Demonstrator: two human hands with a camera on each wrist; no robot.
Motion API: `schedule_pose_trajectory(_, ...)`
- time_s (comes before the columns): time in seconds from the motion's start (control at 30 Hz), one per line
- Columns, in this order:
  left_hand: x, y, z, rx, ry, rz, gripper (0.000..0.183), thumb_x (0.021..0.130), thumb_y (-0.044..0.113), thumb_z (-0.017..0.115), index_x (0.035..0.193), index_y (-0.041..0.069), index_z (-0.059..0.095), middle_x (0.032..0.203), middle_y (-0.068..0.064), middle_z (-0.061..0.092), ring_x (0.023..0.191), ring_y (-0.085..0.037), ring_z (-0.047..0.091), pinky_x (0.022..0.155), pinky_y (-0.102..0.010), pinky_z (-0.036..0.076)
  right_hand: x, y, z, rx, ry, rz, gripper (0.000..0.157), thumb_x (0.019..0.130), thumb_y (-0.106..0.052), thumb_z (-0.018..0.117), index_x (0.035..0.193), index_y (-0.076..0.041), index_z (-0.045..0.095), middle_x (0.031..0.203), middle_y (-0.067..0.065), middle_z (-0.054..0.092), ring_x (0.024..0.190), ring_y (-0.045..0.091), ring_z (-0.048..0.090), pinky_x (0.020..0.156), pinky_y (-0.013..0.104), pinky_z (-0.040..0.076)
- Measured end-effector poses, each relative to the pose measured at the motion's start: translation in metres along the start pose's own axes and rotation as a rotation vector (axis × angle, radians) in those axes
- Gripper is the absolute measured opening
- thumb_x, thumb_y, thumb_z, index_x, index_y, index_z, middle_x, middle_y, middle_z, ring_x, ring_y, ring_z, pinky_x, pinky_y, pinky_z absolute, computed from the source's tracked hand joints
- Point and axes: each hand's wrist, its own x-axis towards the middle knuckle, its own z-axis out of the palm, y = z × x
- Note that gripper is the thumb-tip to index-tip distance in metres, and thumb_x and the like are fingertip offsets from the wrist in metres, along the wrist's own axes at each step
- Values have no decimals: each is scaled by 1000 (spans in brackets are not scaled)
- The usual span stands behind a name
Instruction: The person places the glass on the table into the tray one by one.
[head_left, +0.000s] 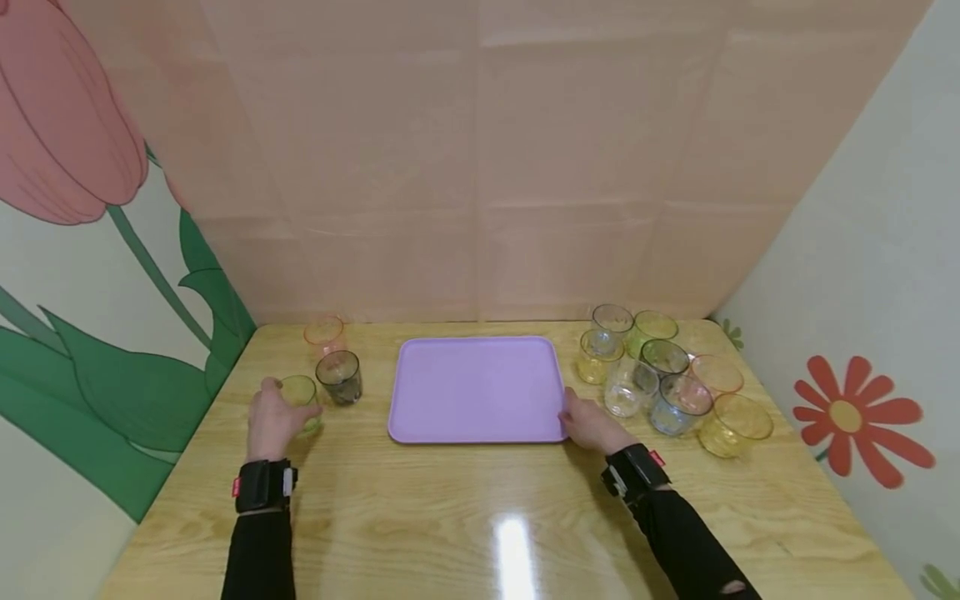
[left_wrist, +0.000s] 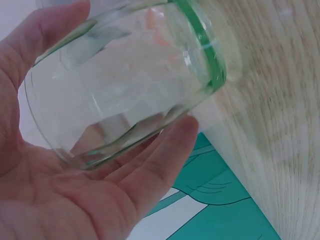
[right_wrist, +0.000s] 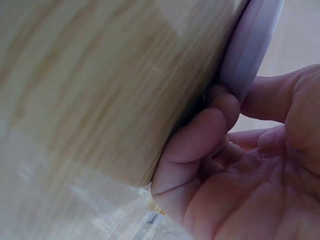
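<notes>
My left hand [head_left: 272, 423] holds a green-tinted drinking glass [head_left: 302, 388], with the thumb on one side and the fingers on the other. In the left wrist view the clear-walled glass [left_wrist: 125, 85] has its green base toward the wooden table; whether it touches the wood I cannot tell. A purple rectangular tray [head_left: 476, 392] lies flat in the middle. Its right front corner is pinched by my right hand [head_left: 596, 425]. The right wrist view has the thumb over the tray's rim [right_wrist: 254, 47] and curled fingers below, against the table.
Beside the left hand stand a dark grey glass [head_left: 340, 379] and a pink-rimmed glass [head_left: 325, 335]. Several yellow, green, grey, pink and clear glasses crowd together right of the tray, among them a yellow glass [head_left: 735, 425] near the right hand. A wall [head_left: 480, 167] rises behind the table [head_left: 420, 517].
</notes>
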Motion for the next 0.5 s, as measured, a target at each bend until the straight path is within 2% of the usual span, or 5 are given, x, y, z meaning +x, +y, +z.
schedule_pose_trajectory(0.17, -2, 6, -2, -48, 98, 25, 84, 78, 24, 78, 142, -6, 31, 131, -38, 39, 115, -52, 45, 92, -62, 43, 2, 2, -1, 15, -35, 34, 44, 96, -8, 50, 130, 16, 38, 109, 36, 62, 100, 42, 64, 89, 53, 52)
schedule_pose_trajectory(0.4, -5, 17, -5, -115, 258, 106, 78, 77, 23, 76, 142, 0, 38, 120, -27, 47, 105, -39, 47, 75, -50, 43, 3, 4, 0, 11, -48, 31, 47, 95, -8, 50, 132, 17, 36, 107, 34, 63, 93, 34, 63, 86, 50, 52)
schedule_pose_trajectory(0.5, -6, 20, -7, -147, 297, 120, 79, 77, 24, 75, 144, 2, 39, 123, -25, 51, 108, -39, 50, 77, -50, 43, 5, 3, 1, 6, -52, 33, 48, 95, -8, 51, 133, 17, 36, 106, 33, 63, 90, 32, 62, 85, 49, 52)
